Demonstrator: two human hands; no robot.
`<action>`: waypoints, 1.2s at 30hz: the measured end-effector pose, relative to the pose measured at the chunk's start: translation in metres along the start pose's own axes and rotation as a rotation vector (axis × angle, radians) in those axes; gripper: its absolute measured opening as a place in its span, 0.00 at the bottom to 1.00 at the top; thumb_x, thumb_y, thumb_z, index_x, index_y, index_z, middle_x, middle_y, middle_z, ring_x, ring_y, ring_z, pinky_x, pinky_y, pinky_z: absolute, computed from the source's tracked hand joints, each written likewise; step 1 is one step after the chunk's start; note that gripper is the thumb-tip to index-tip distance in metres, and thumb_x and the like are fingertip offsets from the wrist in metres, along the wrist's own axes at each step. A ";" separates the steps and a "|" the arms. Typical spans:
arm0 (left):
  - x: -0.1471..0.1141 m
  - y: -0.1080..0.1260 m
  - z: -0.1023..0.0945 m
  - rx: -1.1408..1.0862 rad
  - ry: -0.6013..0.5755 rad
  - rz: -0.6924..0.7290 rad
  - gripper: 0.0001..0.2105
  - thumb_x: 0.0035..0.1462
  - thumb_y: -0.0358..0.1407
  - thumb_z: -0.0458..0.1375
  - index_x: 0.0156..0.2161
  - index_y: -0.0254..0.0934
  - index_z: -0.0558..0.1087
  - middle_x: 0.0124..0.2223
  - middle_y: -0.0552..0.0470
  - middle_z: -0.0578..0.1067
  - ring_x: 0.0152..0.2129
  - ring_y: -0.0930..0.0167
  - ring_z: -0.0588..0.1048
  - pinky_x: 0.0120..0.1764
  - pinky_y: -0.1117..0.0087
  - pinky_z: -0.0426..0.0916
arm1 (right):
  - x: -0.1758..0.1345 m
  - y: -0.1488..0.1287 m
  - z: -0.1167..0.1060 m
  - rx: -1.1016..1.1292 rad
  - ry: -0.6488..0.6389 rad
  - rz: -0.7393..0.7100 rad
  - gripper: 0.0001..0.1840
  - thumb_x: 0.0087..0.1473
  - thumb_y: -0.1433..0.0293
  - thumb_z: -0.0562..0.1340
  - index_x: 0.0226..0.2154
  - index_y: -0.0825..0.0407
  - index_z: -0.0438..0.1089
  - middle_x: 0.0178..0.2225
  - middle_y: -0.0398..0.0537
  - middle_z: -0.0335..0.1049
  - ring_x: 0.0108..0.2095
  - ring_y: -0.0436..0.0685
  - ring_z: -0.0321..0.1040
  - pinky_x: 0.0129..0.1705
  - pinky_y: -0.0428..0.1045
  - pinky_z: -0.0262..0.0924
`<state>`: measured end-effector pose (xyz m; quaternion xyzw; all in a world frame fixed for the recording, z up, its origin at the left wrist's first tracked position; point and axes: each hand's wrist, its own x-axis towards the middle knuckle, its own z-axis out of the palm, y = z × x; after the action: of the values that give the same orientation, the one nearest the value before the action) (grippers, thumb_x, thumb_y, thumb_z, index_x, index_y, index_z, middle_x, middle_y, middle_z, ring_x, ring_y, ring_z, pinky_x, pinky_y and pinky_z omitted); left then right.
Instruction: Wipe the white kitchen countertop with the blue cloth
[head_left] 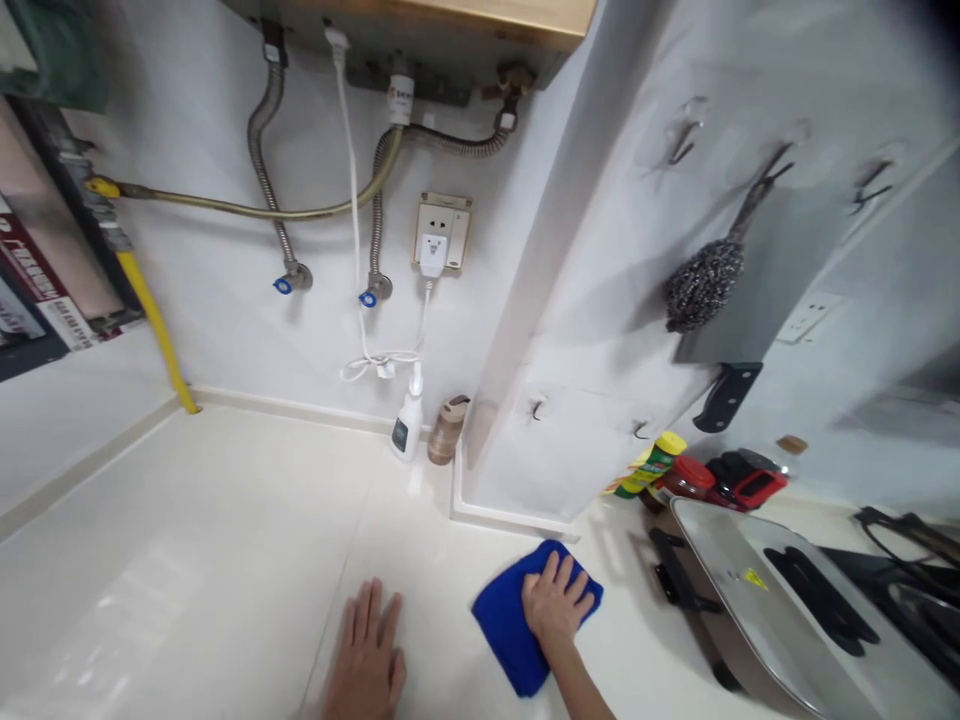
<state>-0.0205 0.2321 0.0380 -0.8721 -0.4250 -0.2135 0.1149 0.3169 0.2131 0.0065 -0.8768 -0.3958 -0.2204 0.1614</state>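
Pale counter fills the lower left of the frame and runs below a white pillar toward the lower right. Bottom right of centre, the right hand lies over a blue cloth, its fingers spread and pressing rather than pinching, so the fabric could bunch or slip free if pushed hard; the loose lower-left part looks likeliest to fold under. At bottom centre, the left hand is palm down and holds nothing, its fingers straight and nearly together; on so glossy a surface it might slide if weight came onto it. Just above the cloth stands the pillar's foot, where an edge could snag. A wide sweep rightward could bump the pan by its black handle. Reaching up the frame risks toppling the spray bottle or the brown bottle, and the white cord looped close behind could catch. At upper right hangs a cleaver, a hazard should an arm rise carelessly and knock it.
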 end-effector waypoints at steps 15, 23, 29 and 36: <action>-0.008 -0.005 0.012 -0.013 0.171 0.008 0.28 0.64 0.43 0.53 0.67 0.42 0.59 0.70 0.37 0.57 0.65 0.55 0.58 0.64 0.51 0.53 | -0.110 -0.127 -0.076 0.179 -0.296 -0.296 0.33 0.58 0.68 0.51 0.65 0.60 0.56 0.68 0.63 0.47 0.69 0.77 0.37 0.64 0.76 0.43; -0.006 0.006 0.018 -0.165 0.167 -0.036 0.28 0.60 0.36 0.54 0.65 0.35 0.62 0.71 0.36 0.51 0.68 0.50 0.49 0.61 0.46 0.60 | -0.132 -0.021 -0.089 0.582 -0.070 -0.312 0.27 0.66 0.67 0.45 0.64 0.55 0.55 0.64 0.59 0.57 0.64 0.61 0.56 0.60 0.59 0.62; -0.001 0.090 -0.005 -0.370 -0.103 0.238 0.32 0.59 0.33 0.54 0.69 0.38 0.55 0.72 0.40 0.47 0.69 0.53 0.47 0.65 0.47 0.55 | -0.162 0.068 -0.082 0.409 -0.015 -0.294 0.24 0.65 0.68 0.46 0.59 0.55 0.61 0.60 0.61 0.63 0.60 0.64 0.60 0.60 0.63 0.61; -0.007 0.096 -0.018 -0.414 -0.218 0.287 0.35 0.60 0.36 0.55 0.70 0.42 0.49 0.73 0.41 0.45 0.68 0.51 0.47 0.64 0.44 0.56 | -0.177 0.075 -0.083 0.312 -0.109 -0.323 0.30 0.64 0.72 0.46 0.67 0.52 0.46 0.66 0.58 0.54 0.66 0.63 0.51 0.66 0.64 0.52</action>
<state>0.0463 0.1619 0.0493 -0.9462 -0.2541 -0.1821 -0.0830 0.2481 0.0174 -0.0216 -0.7770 -0.5685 -0.1321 0.2359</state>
